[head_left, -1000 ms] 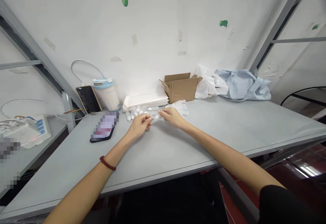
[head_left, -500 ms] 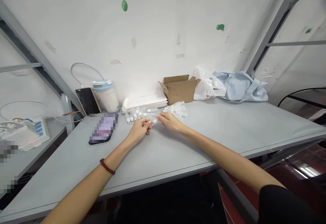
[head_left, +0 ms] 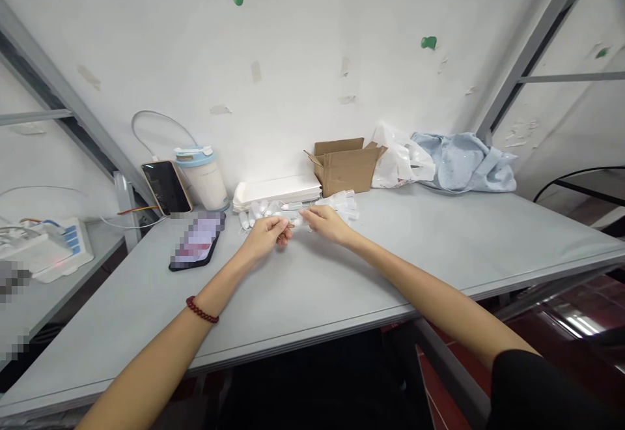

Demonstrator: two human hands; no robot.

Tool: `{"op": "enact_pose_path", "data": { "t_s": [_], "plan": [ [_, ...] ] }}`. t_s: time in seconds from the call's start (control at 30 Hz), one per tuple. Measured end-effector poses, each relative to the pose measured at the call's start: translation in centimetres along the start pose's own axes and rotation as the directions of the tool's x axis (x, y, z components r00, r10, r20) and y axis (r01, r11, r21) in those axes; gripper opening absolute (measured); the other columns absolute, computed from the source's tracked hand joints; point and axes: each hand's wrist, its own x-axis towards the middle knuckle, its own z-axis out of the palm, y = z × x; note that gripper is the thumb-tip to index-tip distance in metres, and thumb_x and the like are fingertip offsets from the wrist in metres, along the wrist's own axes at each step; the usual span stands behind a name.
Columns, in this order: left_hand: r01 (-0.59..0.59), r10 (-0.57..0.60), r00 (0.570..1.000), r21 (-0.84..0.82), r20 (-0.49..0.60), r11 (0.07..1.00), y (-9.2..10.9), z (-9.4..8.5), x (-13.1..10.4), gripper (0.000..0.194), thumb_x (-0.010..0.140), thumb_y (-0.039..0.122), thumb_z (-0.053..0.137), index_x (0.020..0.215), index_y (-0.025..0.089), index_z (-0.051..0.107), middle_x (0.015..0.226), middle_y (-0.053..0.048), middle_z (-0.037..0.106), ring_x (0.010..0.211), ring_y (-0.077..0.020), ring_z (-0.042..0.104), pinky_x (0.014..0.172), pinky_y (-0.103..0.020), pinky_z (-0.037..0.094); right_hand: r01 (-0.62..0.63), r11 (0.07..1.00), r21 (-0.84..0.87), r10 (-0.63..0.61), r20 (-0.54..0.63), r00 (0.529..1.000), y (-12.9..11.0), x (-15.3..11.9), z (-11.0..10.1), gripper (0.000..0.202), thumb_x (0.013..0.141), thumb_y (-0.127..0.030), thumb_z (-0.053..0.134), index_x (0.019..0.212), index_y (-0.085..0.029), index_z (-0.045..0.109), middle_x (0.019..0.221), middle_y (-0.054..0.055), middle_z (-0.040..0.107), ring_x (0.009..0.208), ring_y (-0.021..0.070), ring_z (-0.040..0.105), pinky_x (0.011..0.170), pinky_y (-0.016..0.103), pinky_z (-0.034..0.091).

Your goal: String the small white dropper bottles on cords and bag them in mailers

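My left hand (head_left: 268, 234) is closed in a pinch above the table, near its back half. Facing it, my right hand (head_left: 325, 223) pinches with thumb and forefinger. Between the two sets of fingertips shows a small whitish piece (head_left: 297, 222), too small to name. Just behind my hands lie several small white tube-like pieces with thin loops (head_left: 258, 211). To the right, partly behind my right hand, is a cluster of translucent pieces (head_left: 346, 204). My fingers hide most of what they grip.
A stack of white sheets or flat cartons (head_left: 278, 190), an open cardboard box (head_left: 347, 169), a white plastic bag (head_left: 398, 159) and a light blue cloth (head_left: 463, 159) line the wall. A tumbler (head_left: 205, 179), a propped phone (head_left: 167, 187) and a flat phone (head_left: 198, 241) stand left.
The view has tilted slightly, so things sit a little higher. Both hands keep their pinch close together; my left hand has turned slightly, its fingertips nearer the small whitish piece.
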Motion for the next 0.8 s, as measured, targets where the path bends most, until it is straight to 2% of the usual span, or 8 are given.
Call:
{"op": "enact_pose_path", "data": {
  "t_s": [0.1,0.3,0.47,0.8],
  "plan": [
    [0.005,-0.005,1.000,-0.014,-0.010,1.000,0.4,-0.4,0.2,0.042,0.067,0.054,0.062,0.075,0.013,0.063,0.061,-0.003,0.060,0.049,-0.0123,0.053,0.049,-0.026,0.043,-0.009,0.999,0.051,0.009,-0.009,1.000,-0.2,0.1,-0.2,0.041,0.082,-0.052,0.042,0.057,-0.019,0.037,0.049,-0.006,0.034,0.048,0.0071,0.032,0.051,0.022,0.028],
    [-0.025,0.025,1.000,0.107,0.004,0.994,1.1,-0.4,-0.2,0.029,0.066,0.044,0.064,0.068,0.015,0.061,0.060,-0.001,0.058,0.050,-0.0107,0.051,0.051,-0.025,0.042,-0.019,0.997,0.074,0.020,-0.009,1.000,-0.1,0.1,-0.3,0.041,0.081,-0.052,0.043,0.056,-0.019,0.036,0.048,-0.007,0.030,0.047,0.0066,0.028,0.048,0.022,0.026],
    [-0.032,0.038,0.999,0.169,-0.031,0.985,1.1,-0.4,0.1,0.026,0.066,0.043,0.063,0.063,0.017,0.057,0.058,0.000,0.057,0.048,-0.0110,0.049,0.051,-0.025,0.041,-0.029,0.998,0.060,0.029,-0.002,1.000,-0.2,0.5,-0.4,0.042,0.080,-0.052,0.044,0.055,-0.019,0.036,0.047,-0.007,0.030,0.047,0.0065,0.027,0.048,0.022,0.022],
    [-0.027,0.036,0.998,0.144,-0.057,0.989,1.0,-0.5,0.5,0.027,0.064,0.042,0.063,0.062,0.016,0.058,0.056,0.000,0.057,0.049,-0.0114,0.051,0.050,-0.025,0.041,-0.032,0.999,0.015,0.032,-0.022,0.999,-0.7,1.0,-0.7,0.043,0.079,-0.052,0.045,0.053,-0.019,0.035,0.047,-0.006,0.034,0.047,0.0063,0.028,0.048,0.022,0.022]
  ]
}}
